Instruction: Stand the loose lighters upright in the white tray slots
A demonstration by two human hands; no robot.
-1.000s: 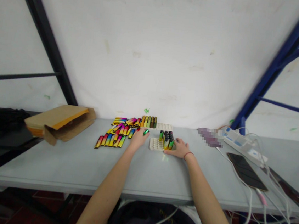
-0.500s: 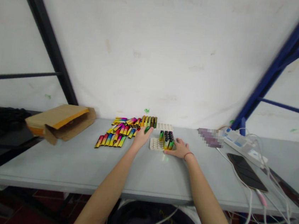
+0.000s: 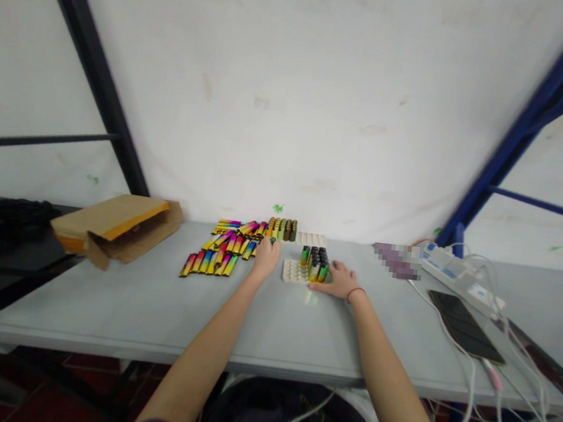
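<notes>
Several rainbow-coloured lighters (image 3: 217, 251) lie in rows on the grey table (image 3: 151, 305). My left hand (image 3: 265, 257) is closed round one rainbow lighter, its green tip (image 3: 272, 241) sticking out above my fingers, just left of a white slotted tray (image 3: 294, 273). Several lighters (image 3: 315, 261) stand upright in the right part of that tray. My right hand (image 3: 337, 281) rests against the tray's right side, fingers curled against it. A second white tray (image 3: 311, 239) with upright lighters (image 3: 282, 228) sits behind.
A flattened cardboard box (image 3: 114, 223) lies at the table's left. A white power strip (image 3: 451, 269), a dark phone (image 3: 465, 324) and loose cables (image 3: 503, 395) fill the right side. Black and blue rack struts slant at both sides before a white wall.
My left hand has drawn the lighter a little back and up beside the tray, turning it more upright. My right hand has stayed on the tray.
</notes>
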